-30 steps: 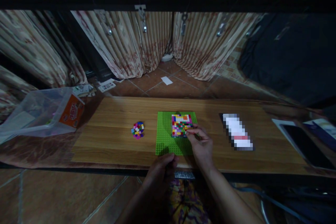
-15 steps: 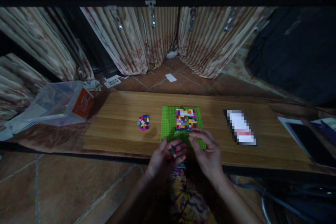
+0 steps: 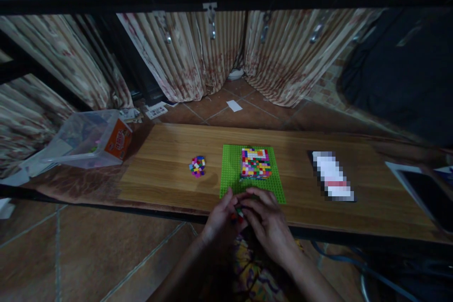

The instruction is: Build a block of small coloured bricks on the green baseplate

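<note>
My left hand point(image 3: 220, 219) is cupped near the table's front edge, with a few small toy bricks point(image 3: 238, 216) in its palm. Over that palm, the bent fingers of my right hand point(image 3: 269, 222) pinch at a brick, which they partly hide. Just beyond both hands lies a green studded baseplate point(image 3: 230, 165). A block built of many-coloured bricks point(image 3: 255, 164) stands on it, toward its right side. To the left of the baseplate is a small pile of loose bricks point(image 3: 197, 166).
The wooden table point(image 3: 170, 151) also bears a phone point(image 3: 332, 177) with a blurred screen, on the right. A dark tablet-like device point(image 3: 430, 198) lies at the far right. A clear plastic bin point(image 3: 85, 139) with an orange label stands at the left. Curtains point(image 3: 198, 56) hang behind.
My right hand has moved left and down from the baseplate to the bricks in my left palm. My left hand has curled in more. The view has shifted slightly.
</note>
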The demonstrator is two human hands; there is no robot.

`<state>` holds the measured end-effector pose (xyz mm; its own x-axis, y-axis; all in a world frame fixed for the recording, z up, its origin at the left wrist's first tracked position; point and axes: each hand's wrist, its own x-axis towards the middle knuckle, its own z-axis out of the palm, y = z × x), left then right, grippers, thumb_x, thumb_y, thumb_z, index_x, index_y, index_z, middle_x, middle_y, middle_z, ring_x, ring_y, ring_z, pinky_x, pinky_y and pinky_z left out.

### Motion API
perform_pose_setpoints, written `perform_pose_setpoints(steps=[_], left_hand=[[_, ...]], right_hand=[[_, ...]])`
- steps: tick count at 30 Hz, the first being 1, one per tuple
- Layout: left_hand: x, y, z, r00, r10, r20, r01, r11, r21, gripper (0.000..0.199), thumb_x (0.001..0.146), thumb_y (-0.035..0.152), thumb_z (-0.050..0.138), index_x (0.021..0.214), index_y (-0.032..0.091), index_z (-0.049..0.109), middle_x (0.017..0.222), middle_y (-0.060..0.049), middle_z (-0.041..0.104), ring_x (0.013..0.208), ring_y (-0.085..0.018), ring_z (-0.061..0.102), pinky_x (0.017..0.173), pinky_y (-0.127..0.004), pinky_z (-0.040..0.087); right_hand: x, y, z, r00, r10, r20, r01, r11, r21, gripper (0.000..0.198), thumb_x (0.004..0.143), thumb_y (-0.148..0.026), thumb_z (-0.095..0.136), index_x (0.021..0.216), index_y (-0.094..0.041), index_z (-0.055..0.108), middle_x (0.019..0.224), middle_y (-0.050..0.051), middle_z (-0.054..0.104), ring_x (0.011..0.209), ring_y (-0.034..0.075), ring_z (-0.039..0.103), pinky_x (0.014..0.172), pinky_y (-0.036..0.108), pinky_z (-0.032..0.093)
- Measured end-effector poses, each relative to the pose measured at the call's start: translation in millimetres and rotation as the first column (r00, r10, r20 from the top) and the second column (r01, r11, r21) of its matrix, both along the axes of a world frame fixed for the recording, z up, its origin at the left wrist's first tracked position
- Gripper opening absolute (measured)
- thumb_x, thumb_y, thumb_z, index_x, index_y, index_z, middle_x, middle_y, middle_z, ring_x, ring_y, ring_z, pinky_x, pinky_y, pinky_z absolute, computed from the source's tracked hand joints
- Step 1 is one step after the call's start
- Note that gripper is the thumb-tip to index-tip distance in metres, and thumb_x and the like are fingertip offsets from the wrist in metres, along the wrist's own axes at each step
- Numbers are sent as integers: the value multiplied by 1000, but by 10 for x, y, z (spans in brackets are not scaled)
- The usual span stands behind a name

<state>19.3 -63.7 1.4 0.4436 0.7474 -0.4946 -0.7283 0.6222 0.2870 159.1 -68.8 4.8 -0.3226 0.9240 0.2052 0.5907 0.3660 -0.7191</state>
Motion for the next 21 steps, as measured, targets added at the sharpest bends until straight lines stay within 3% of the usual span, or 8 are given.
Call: perform_pose_setpoints(steps=[5,10,17,21], left_hand=[[7,-54,-67,982,27,-186,-28,1000,-5,26,77,38,64,80,12,66,70,-3,60,63,-10,55,59,-21,44],[-6,-66,-86,942,-71,-327,92,995,48,28,66,38,74,71,13,63,63,1,54,50,-4,43,44,-17,28],[-55,-52,-71,927,-109,-358,187,963,192,33,68,41,71,60,13,56,50,5,38,44,-4,26,43,-22,13],[-80,-51,-66,921,-125,-370,220,949,225,36,68,42,71,56,13,54,45,7,33,41,-4,21,43,-24,9]], right_hand=[[40,9,-87,971,-117,-207,95,989,-113,16,86,-33,56,95,-30,69,113,5,57,107,23,51,89,40,45],[55,19,-80,929,-179,-323,120,974,-192,16,83,-36,60,91,-28,70,107,5,59,103,22,55,87,38,45],[61,38,156,946,-51,-319,-41,960,-276,16,85,-31,57,76,-23,67,83,2,62,84,16,57,75,30,44],[83,47,163,864,-103,-493,-126,904,-409,18,84,-34,59,73,-20,65,75,1,61,76,15,57,71,27,44]])
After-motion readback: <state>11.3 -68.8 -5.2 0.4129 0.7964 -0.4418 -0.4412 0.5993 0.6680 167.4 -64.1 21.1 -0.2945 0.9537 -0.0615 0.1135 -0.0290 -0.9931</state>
